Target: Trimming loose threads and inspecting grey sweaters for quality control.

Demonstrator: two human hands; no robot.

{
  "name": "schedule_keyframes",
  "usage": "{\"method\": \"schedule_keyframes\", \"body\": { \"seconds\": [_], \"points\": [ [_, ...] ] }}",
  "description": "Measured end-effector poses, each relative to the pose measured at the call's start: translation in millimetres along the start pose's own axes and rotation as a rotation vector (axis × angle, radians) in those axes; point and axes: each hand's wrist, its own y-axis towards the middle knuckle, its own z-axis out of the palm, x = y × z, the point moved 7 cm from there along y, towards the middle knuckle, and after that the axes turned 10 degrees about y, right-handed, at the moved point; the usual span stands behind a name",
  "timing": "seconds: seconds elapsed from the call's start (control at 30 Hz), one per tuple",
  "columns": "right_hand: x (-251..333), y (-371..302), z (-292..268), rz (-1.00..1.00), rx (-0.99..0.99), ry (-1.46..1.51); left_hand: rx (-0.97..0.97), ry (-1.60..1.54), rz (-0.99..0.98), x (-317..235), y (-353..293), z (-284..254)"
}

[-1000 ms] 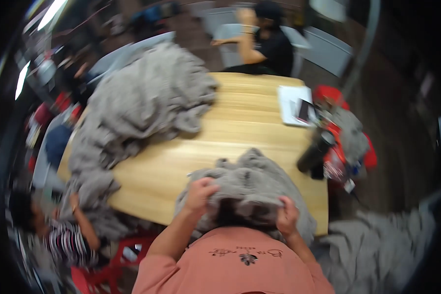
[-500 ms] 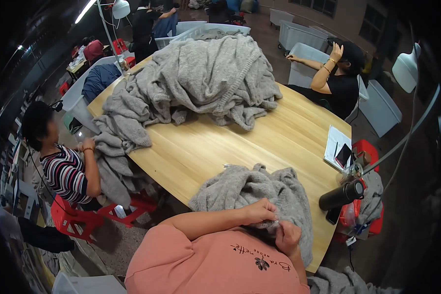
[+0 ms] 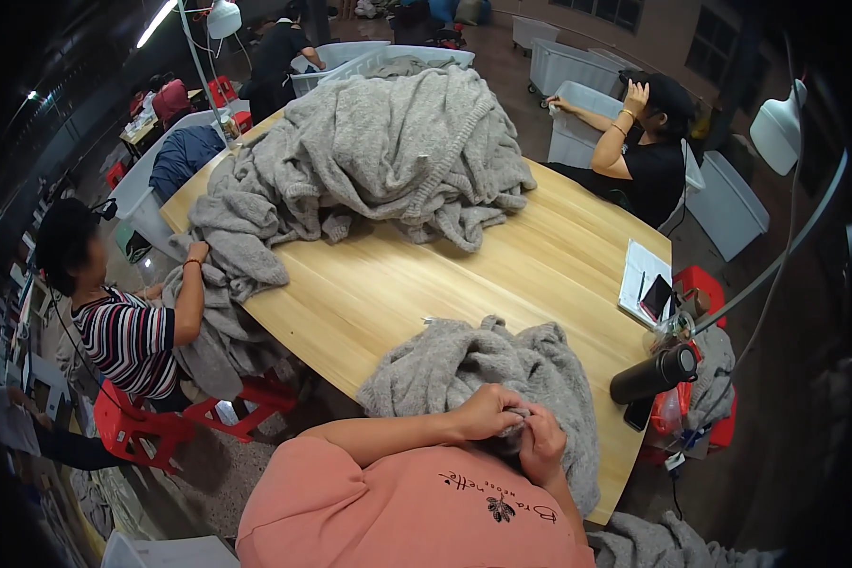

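A grey knit garment (image 3: 454, 364) lies bunched on the near end of the table, partly hanging toward my lap. My left hand (image 3: 490, 413) pinches a small fold of it from the left. Close against it, my right hand (image 3: 542, 443) has its fingers closed on the same fold from the right. The fingertips of both hands meet there, and the bit of knit between them is mostly hidden. Across the table rises a big heap of the same grey knitwear (image 3: 379, 142).
The wooden table (image 3: 350, 293) holds a black flask (image 3: 653, 374), a notebook (image 3: 637, 275) and a phone (image 3: 656, 297) at its right edge. A co-worker in stripes (image 3: 128, 331) handles grey knitwear at left; another in black (image 3: 653, 156) sits at right. Red stools (image 3: 142, 431) and white bins (image 3: 577, 133) stand around.
My hands have drawn together, the right one moving up and left onto the fold. The striped co-worker's hand has risen onto the heap's edge. The person at the back now reaches into a bin.
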Motion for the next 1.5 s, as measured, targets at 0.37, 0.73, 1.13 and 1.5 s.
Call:
{"method": "schedule_keyframes", "body": {
  "seconds": [0.37, 0.73, 1.13, 1.5],
  "points": [
    [-32.7, -25.5, 3.3, 0.551, 0.063, 0.267, -0.203, 0.287, 0.285, -12.7, -16.9, -0.5],
    [-30.5, -4.9, 21.1, 0.294, -0.011, 0.029, -0.391, 0.437, 0.371, -16.3, -15.7, -20.3],
    [-36.4, -12.2, 14.7, 0.498, -0.109, 0.255, -0.473, 0.647, 0.662, -29.0, -24.4, -6.9],
    [-44.2, 1.5, 10.7, 0.513, -0.139, 0.363, -0.555, 0.687, 0.767, -42.5, -22.2, -11.5]
  ]
}}
